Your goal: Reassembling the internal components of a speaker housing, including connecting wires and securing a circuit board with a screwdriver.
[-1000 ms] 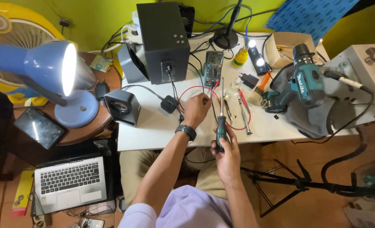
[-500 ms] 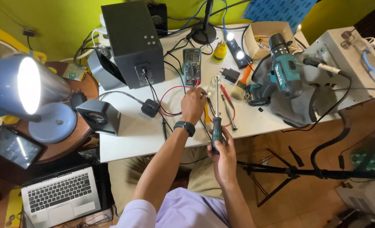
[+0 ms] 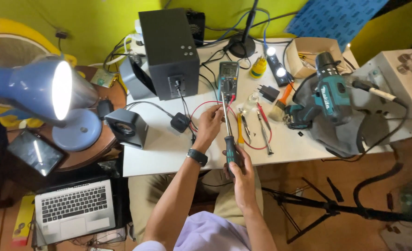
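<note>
My right hand (image 3: pixel 241 168) grips the dark green handle of a long screwdriver (image 3: pixel 228 128) at the table's front edge. Its metal shaft points away from me toward the multimeter (image 3: pixel 228 75). My left hand (image 3: pixel 209 125), with a black watch on the wrist, rests on the white table (image 3: pixel 159 148) beside the shaft. Its fingers are curled near a red wire (image 3: pixel 201 108); whether they pinch something is hidden. A black adapter (image 3: pixel 180 122) lies just left of that hand.
A large black speaker box (image 3: pixel 169 51) and a small speaker (image 3: pixel 127 128) stand to the left. Pliers and hand tools (image 3: pixel 255 128), a teal cordless drill (image 3: pixel 326 93), a cardboard box (image 3: pixel 310 53), a lit blue lamp (image 3: pixel 52 93) and a laptop (image 3: pixel 73 209) surround the work area.
The view has shifted and closed in on the table. My right hand still holds the screwdriver and my left hand stays beside its shaft.
</note>
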